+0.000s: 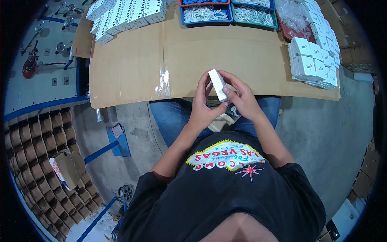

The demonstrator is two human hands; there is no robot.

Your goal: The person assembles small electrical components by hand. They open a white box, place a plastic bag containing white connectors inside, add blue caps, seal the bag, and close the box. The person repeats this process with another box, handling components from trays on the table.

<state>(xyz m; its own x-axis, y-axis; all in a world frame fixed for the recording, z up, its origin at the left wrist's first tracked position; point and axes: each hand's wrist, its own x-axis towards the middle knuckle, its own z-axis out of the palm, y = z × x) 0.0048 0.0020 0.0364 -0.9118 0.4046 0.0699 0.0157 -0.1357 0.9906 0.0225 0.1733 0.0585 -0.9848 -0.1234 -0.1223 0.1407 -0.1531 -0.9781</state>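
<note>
A small white box (217, 84) is held up between my two hands, just over the near edge of the cardboard-covered table (193, 56). My left hand (202, 103) closes on its left side, with the thumb near the lower end. My right hand (243, 97) grips the other side, its thumb on the box's lower right edge and its fingers around the far end. The box is tilted, one narrow white face turned up. What the fingers do behind it is hidden.
White boxes stand in rows (129, 18) at the far left, and more are stacked (310, 60) at the right. At the back are a blue tray (206, 23) and a green tray (258, 25) of small white parts, beside clear plastic bags (294, 16). Cardboard dividers (44, 161) lie at lower left.
</note>
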